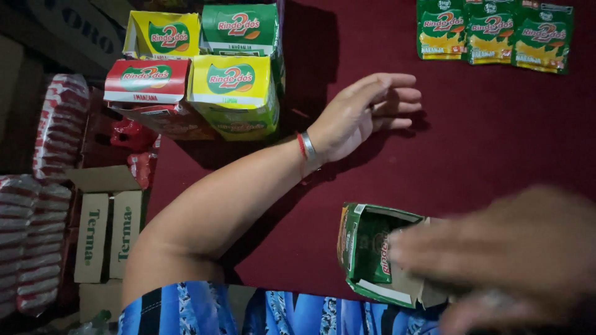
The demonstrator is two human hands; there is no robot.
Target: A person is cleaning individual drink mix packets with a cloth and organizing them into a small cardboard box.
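My left hand [366,111] lies open and flat on the dark red tabletop [472,136], fingers spread and pointing right, holding nothing. A red and silver bracelet [305,146] circles its wrist. My right hand [496,260] is blurred at the lower right, its fingers stretched toward the open end of a green cardboard carton [363,248] that lies on its side near the table's front edge. The blur hides whether the fingers grip the carton. Green sachets show inside the carton.
A stack of small display cartons, yellow [162,34], green [241,28], red [146,80] and yellow-green [233,93], stands at the table's far left. Three green sachets [493,34] lie at the top right. Brown cardboard boxes [108,232] and red-and-white packs [59,124] sit beside the table's left.
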